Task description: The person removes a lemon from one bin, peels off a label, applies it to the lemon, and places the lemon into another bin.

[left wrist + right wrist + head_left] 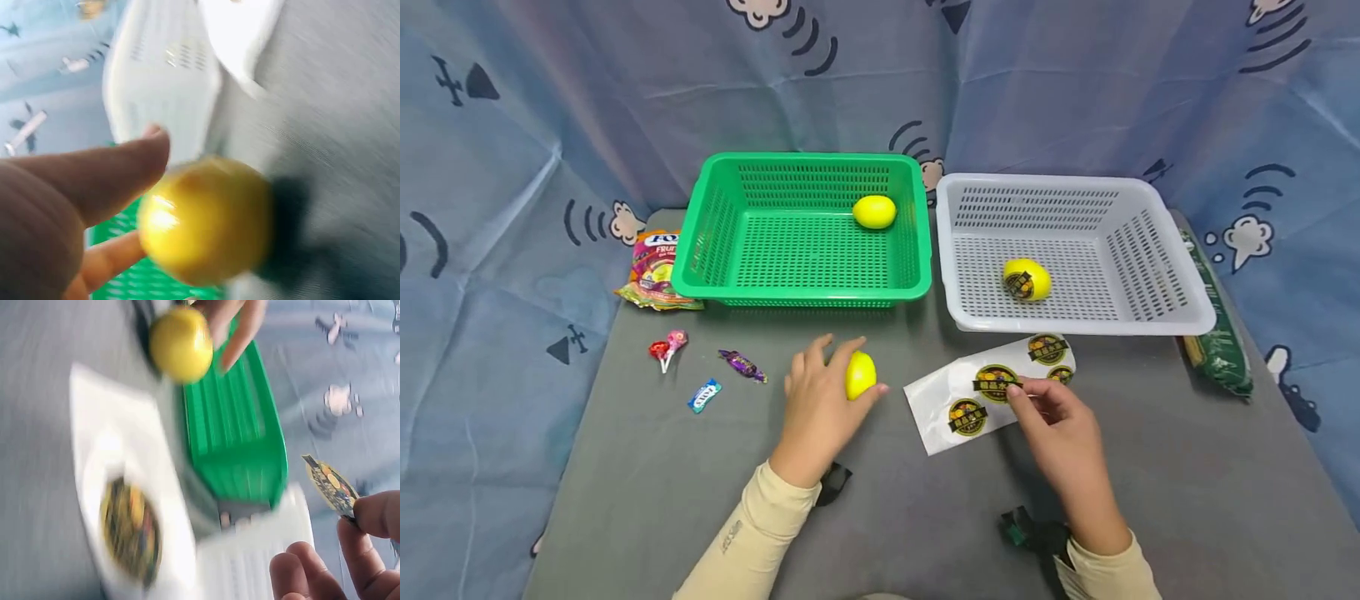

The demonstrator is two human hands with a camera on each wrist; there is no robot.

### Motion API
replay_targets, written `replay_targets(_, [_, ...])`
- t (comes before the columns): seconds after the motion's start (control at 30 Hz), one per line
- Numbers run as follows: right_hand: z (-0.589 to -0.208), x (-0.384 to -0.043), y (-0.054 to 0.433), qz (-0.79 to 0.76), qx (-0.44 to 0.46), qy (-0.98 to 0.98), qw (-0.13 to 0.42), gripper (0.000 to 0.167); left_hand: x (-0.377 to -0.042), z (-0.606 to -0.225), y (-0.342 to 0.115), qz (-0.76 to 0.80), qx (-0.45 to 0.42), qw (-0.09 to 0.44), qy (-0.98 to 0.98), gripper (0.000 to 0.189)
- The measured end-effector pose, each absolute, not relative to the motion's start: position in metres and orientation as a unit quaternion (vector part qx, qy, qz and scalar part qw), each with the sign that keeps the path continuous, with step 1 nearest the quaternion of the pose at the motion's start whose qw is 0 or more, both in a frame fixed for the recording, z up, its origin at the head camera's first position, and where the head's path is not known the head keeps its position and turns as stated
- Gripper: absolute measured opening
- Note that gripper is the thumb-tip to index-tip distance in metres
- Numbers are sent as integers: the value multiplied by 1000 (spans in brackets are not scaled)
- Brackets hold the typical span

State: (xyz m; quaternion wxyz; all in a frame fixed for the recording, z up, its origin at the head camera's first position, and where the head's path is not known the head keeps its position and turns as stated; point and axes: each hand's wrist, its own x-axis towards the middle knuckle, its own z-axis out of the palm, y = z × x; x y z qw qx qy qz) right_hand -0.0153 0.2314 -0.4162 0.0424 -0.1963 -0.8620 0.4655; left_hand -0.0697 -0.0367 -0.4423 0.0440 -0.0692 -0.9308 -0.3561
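My left hand (823, 396) holds a yellow lemon (861, 375) between thumb and fingers, low over the grey table. In the left wrist view the lemon (203, 222) looks smooth and bears no visible sticker on the side shown. My right hand (1063, 433) pinches the edge of a round black-and-gold fruit sticker (332, 487), which stands free in the right wrist view. Under that hand lies a white sticker sheet (936, 396) with several such stickers. A second lemon (874, 212) lies in the green basket (801, 294). Another lemon (1036, 277), with a sticker on it, rests in the white basket (1075, 325).
At the left lie a candy bag (655, 271), two lollipops (668, 347), a purple wrapped candy (742, 366) and a blue one (704, 396). A green packet (1219, 346) stands beside the white basket's right side. A patterned curtain (850, 83) hangs behind the baskets.
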Motion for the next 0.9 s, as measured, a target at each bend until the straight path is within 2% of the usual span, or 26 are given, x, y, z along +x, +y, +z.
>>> replay_targets(0.13, [-413,-26,207,513,-143,-846,6,21,-73,-452,-46,-359,-61,-18,-931,67])
replay_targets(0.27, [-411,-35,185,553,-94,-828,-27,19,-77,-460,-43,-388,-82,-25,-918,66])
replay_targets(0.37, [-407,-39,174,572,-75,-816,-43,19,-80,-462,-40,-496,-97,-40,-862,67])
replay_targets(0.57, [-400,-43,162,601,-93,-791,-64,23,-77,-459,-35,-780,-121,-134,-600,78])
replay_targets(0.9, [-405,-45,149,639,-135,-757,-5,24,-65,-458,-10,-847,-102,-54,-518,54])
